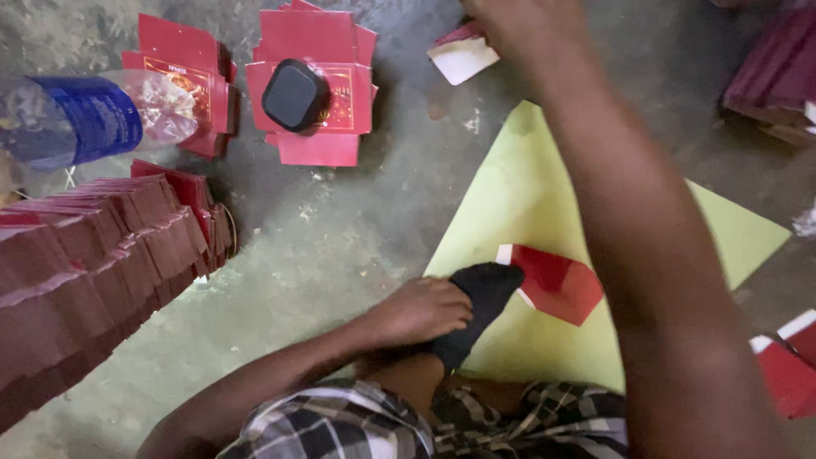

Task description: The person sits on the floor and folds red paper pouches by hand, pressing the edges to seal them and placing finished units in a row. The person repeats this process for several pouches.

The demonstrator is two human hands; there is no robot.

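**Hands at work among red card pieces on the floor**

At the bottom of the frame lies a checked black-and-white cloth (340,425) over the person's lap. Just above it, the left hand (421,310) rests low in the middle, fingers curled together over a black cloth pad (484,297), which it presses down on the near corner of a folded red card (557,285). That card lies on a yellow-green sheet (518,195) spread over the grey concrete floor (340,238), right of centre.

At the lower right edge, more red card pieces (786,365) with white edges lie just off the sheet. Along the left side, a long row of stacked dark red cards (93,255) runs from the lower left towards the middle.

The right arm crosses the right half of the frame up to the top, where the right hand (510,25) pinches a red-and-white card piece (463,55); its fingertips are partly cut off by the frame edge.

Farther off, in the upper left, a clear plastic bottle (85,115) with a blue label lies blurred beside two piles of flat red cards (314,93), one bearing a black rounded-square object (293,95). A dark red stack (778,72) sits at the upper right.
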